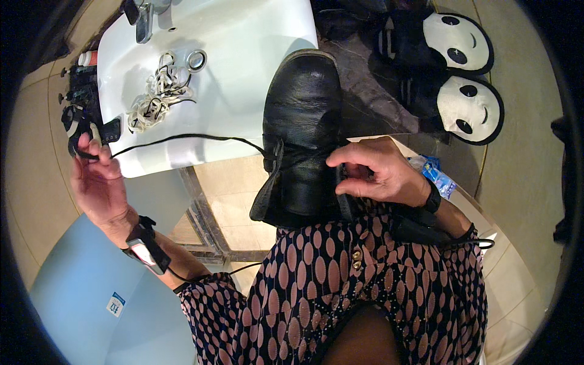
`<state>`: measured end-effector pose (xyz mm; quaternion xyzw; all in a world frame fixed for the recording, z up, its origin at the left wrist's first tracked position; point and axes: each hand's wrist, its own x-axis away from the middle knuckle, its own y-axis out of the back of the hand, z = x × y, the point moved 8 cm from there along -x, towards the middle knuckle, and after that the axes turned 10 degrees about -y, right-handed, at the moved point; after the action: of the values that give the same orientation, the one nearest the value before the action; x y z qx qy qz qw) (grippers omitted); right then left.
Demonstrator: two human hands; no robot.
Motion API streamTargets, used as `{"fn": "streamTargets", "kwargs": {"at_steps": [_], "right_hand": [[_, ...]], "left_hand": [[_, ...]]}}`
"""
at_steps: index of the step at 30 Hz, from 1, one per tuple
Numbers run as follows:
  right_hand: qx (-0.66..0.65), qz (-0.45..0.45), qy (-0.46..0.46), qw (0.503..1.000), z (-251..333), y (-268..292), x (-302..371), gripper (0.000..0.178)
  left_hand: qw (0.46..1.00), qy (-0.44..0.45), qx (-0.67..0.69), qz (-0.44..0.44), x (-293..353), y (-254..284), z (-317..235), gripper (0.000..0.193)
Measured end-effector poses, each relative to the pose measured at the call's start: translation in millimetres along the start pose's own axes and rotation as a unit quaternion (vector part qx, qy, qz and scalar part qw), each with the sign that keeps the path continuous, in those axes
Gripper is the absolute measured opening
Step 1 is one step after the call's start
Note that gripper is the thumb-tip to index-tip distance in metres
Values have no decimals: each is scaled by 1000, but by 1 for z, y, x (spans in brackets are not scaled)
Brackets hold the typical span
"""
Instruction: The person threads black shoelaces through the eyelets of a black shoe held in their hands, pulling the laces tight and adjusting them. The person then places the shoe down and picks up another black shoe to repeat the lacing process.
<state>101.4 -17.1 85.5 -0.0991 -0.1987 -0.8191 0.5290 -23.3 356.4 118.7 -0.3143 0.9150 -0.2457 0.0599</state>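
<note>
A black leather shoe (304, 91) rests toe-away in front of my lap, its toe end over the sink's edge. From its eyelets a black shoelace (188, 136) stretches left to my left hand (100, 176), raised with its fingers closed on the lace. The lace's far end loops beside those fingers. My right hand (383, 173) is at the shoe's right eyelet flap, index finger and thumb curled against it. The other right fingers are partly hidden behind the flap.
A white sink (237, 91) lies ahead, with a pile of white and black laces (152, 109) near its drain and a tap (144, 24) behind. A blue tub (91, 274) stands left. Two white-faced slippers (468, 109) and a blue packet (439, 176) are on the right.
</note>
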Motion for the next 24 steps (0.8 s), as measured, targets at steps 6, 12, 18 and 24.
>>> {"fn": "streamTargets", "kwargs": {"at_steps": [6, 12, 18, 24], "right_hand": [[-92, -161, -30, 982, -19, 23, 11, 25], [5, -120, -62, 991, -15, 14, 3, 44], [-29, -115, -79, 990, -20, 7, 5, 18], [-177, -79, -138, 971, -42, 4, 9, 14]], "left_hand": [[972, 69, -210, 76, 29, -119, 62, 27], [879, 163, -315, 319, 110, -207, 120, 24], [876, 53, -334, 344, 120, -203, 143, 17], [849, 31, -406, 336, 116, -204, 149, 13]]}}
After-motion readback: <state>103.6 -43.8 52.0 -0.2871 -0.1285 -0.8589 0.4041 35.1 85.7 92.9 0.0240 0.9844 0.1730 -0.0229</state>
